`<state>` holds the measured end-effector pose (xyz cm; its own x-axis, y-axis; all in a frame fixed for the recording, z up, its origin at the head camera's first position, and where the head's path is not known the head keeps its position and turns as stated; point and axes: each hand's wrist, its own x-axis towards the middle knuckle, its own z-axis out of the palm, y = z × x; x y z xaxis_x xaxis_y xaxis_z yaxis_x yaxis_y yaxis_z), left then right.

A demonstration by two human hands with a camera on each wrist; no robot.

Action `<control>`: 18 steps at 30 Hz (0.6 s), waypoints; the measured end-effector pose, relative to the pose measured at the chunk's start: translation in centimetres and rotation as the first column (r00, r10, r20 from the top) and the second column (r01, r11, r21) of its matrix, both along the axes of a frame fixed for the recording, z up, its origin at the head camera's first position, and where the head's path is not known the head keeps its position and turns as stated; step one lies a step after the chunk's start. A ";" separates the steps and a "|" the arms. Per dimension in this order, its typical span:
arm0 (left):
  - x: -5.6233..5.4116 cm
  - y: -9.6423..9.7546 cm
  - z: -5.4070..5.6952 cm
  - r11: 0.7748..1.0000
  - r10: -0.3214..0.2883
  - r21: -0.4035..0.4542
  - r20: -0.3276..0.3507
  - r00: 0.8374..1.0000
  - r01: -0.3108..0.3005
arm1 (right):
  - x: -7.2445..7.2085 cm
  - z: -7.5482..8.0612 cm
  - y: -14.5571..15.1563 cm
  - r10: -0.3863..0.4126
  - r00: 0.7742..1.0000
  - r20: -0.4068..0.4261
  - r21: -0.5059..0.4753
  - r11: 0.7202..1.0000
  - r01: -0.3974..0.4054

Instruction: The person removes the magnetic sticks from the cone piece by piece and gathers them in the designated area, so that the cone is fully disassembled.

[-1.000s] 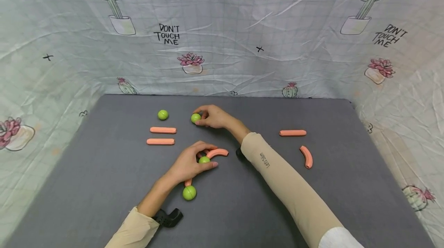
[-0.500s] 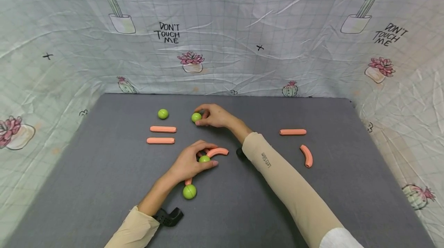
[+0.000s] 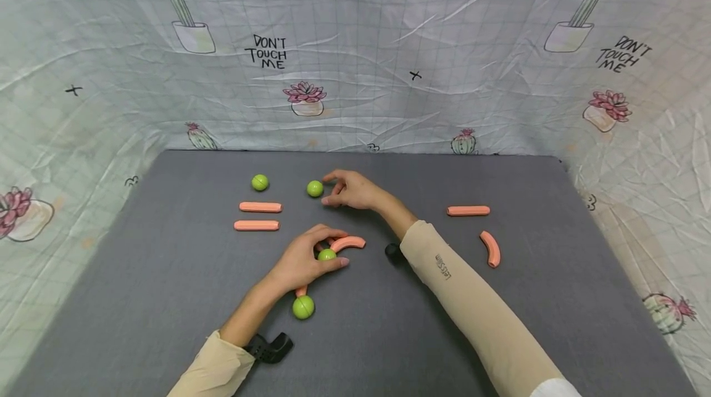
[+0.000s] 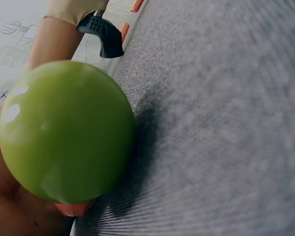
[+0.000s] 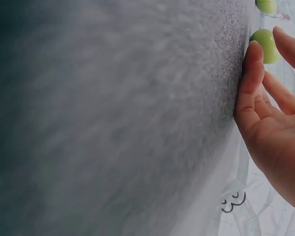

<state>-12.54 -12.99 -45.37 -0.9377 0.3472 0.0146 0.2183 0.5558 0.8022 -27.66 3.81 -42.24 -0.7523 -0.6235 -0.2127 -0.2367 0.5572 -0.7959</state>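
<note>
In the head view my left hand (image 3: 302,261) curls its thumb and fingers around a small green ball (image 3: 327,255). A curved salmon-pink ridged stick (image 3: 349,242) juts out beside that ball, partly under the fingers. Another pink piece (image 3: 301,291) shows below the palm, mostly hidden, with a second green ball (image 3: 303,307) at its end; this ball (image 4: 66,132) looms large in the left wrist view. My right hand (image 3: 355,190) is just right of a third green ball (image 3: 315,189), fingers spread apart and holding nothing. The right wrist view shows those fingertips near a ball (image 5: 266,46).
Another green ball (image 3: 260,183) lies at the back left, above two straight pink sticks (image 3: 260,207). On the right lie a straight stick (image 3: 468,210) and a curved one (image 3: 490,249). A patterned cloth (image 3: 355,76) walls the grey table (image 3: 389,347) behind and at the sides.
My right hand has let go of the green ball at the back and drawn a little to the right, its fingers opening. The left hand has stayed in place.
</note>
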 end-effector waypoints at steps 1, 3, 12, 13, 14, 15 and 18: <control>0.0 0.0 0.0 1.000 -0.001 -0.002 0.002 1.000 0.001 | 0.2 0.1 0.2 0.003 1.000 0.006 0.001 1.000 -0.003; 0.1 -0.1 0.1 1.000 -0.001 -0.002 0.006 1.000 0.001 | 0.5 0.1 0.7 0.013 1.000 0.012 0.001 1.000 -0.013; 0.3 -0.4 0.6 1.000 0.006 -0.009 -0.046 0.999 -0.007 | 1.9 0.4 3.5 0.042 0.999 0.024 0.020 0.999 -0.042; 0.3 -0.4 0.7 1.000 0.009 -0.010 -0.058 0.998 -0.010 | 2.2 0.5 3.8 0.044 0.999 0.021 0.030 0.999 -0.044; 0.4 -0.4 0.8 1.000 0.015 -0.012 -0.065 0.998 -0.015 | 2.6 0.6 4.2 0.048 0.999 0.013 0.046 0.998 -0.049; 0.5 -0.5 0.9 1.000 0.020 -0.015 -0.072 0.997 -0.022 | 2.9 0.8 4.5 0.054 0.999 0.006 0.060 0.997 -0.054; 0.8 -0.7 1.1 0.998 0.042 -0.039 -0.084 0.996 -0.045 | 4.0 1.1 5.1 0.074 0.997 -0.026 0.098 0.993 -0.071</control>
<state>-11.74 -13.71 -44.24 -0.9480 0.3082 0.0795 0.2581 0.5984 0.7585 -23.66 8.91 -41.15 -0.7128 -0.6538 -0.2537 -0.3014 0.6122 -0.7310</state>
